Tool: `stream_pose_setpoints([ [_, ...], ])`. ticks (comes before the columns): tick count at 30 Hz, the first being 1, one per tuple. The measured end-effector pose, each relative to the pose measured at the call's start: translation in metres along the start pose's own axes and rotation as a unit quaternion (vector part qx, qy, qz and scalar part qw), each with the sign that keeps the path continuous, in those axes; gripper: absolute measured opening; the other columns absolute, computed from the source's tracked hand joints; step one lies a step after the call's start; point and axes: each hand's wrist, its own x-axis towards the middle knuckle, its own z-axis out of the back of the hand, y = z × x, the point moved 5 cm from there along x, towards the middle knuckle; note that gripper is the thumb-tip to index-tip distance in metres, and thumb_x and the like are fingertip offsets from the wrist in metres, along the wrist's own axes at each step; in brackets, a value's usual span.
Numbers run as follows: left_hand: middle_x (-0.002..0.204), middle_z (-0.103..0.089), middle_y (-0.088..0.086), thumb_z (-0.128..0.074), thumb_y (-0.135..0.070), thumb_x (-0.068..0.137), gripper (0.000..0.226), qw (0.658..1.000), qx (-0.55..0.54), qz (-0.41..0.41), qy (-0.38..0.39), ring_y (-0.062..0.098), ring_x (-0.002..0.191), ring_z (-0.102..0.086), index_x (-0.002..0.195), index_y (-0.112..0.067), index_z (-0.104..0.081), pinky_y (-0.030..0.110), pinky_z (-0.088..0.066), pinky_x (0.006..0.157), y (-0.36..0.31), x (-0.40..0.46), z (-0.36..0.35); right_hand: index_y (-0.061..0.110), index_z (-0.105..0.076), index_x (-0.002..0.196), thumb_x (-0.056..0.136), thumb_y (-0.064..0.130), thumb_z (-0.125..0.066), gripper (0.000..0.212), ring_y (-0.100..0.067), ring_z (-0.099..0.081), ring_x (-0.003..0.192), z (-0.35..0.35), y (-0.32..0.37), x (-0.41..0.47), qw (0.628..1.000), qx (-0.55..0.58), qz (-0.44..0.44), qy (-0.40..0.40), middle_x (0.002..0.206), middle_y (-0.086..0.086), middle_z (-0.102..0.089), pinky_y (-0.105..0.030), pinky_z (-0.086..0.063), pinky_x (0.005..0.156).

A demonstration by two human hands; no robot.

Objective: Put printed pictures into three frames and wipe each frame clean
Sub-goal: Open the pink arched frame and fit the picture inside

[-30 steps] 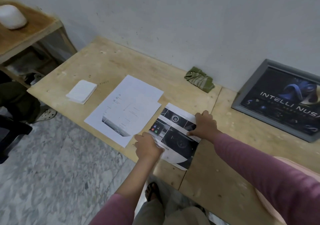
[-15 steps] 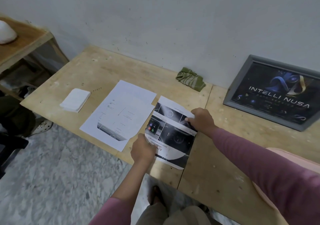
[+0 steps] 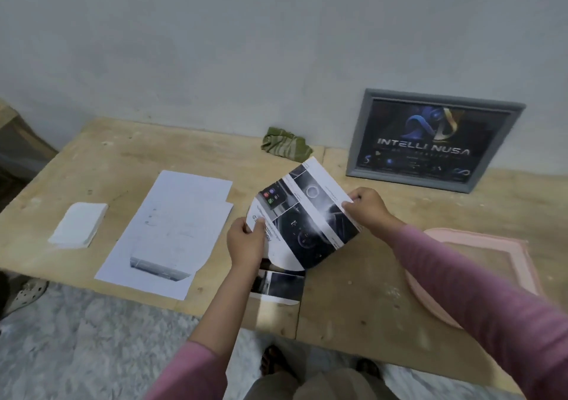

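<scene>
A printed picture (image 3: 302,224) with dark car-interior images is lifted off the wooden table (image 3: 129,159) and bows between both hands. My left hand (image 3: 246,241) pinches its near-left edge. My right hand (image 3: 367,210) pinches its far-right edge. Another dark print (image 3: 278,287) lies flat on the table just below it. A grey frame (image 3: 359,141) holding a dark "INTELLI NUSA" poster leans against the wall at the right. A pink frame (image 3: 479,239) lies flat on the table, partly hidden under my right sleeve. A green striped cloth (image 3: 285,145) sits by the wall.
Two overlapping white sheets (image 3: 181,227) lie left of the hands, face down with print showing through. A white folded pad (image 3: 78,225) lies further left. The table's near edge runs just behind my left forearm. A sandalled foot (image 3: 26,293) shows on the floor at left.
The top print has been raised from the table and turned, now curving in the air; a second print beneath it has come into sight. The view has shifted right, showing the pink frame.
</scene>
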Motion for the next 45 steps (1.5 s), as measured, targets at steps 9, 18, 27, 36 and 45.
stream_pose_setpoints([
  [9,0.063,-0.052,0.007,-0.051,-0.001,0.078,0.026,0.977,0.048,-0.007,0.209,0.019,0.061,-0.044,0.059,-0.017,-0.059,0.028,-0.037,0.059,-0.023,-0.073,-0.151,0.009,-0.056,0.063,0.082,0.004,-0.061,0.020,-0.021,-0.053,0.067,0.157,-0.133,-0.063,0.975,0.123,-0.119,-0.139,0.072,-0.009,-0.057,-0.029,-0.044,0.062],
  [18,0.065,-0.060,-0.008,-0.062,0.002,0.079,0.023,0.958,0.117,-0.093,0.247,0.010,0.061,-0.053,0.078,-0.020,-0.067,0.023,-0.044,0.062,-0.023,-0.160,-0.240,0.007,-0.071,0.093,0.077,0.008,-0.072,0.016,-0.016,-0.058,0.067,0.230,-0.231,-0.134,0.968,0.029,-0.116,-0.222,0.074,-0.004,-0.063,-0.018,-0.041,0.058],
  [27,0.077,-0.067,0.009,-0.063,0.004,0.075,0.017,0.932,0.206,-0.184,0.233,0.030,0.077,-0.063,0.082,-0.010,-0.070,0.037,-0.051,0.073,-0.024,-0.184,-0.255,0.007,-0.057,0.098,0.084,0.001,-0.064,0.016,-0.009,-0.050,0.060,0.226,-0.269,-0.137,0.969,0.111,-0.136,-0.177,0.069,0.003,-0.050,-0.008,-0.039,0.051],
  [36,0.098,-0.057,0.012,-0.069,-0.019,0.078,0.021,0.845,0.362,-0.265,0.291,0.027,0.092,-0.055,0.094,-0.005,-0.066,0.027,-0.032,0.066,-0.007,-0.191,-0.267,0.002,-0.061,0.112,0.082,0.003,-0.066,0.031,-0.016,-0.053,0.077,0.224,-0.277,-0.147,0.982,-0.001,-0.099,-0.162,0.087,-0.002,-0.055,-0.023,-0.039,0.070],
  [45,0.128,-0.046,0.005,-0.067,-0.043,0.079,0.048,0.784,0.456,-0.309,0.285,0.026,0.118,-0.043,0.118,-0.016,-0.062,0.034,-0.047,0.085,-0.006,-0.201,-0.265,-0.002,-0.060,0.119,0.079,-0.001,-0.065,0.040,-0.028,-0.059,0.092,0.221,-0.279,-0.149,0.983,-0.049,-0.053,-0.167,0.110,-0.015,-0.058,-0.025,-0.043,0.077],
])
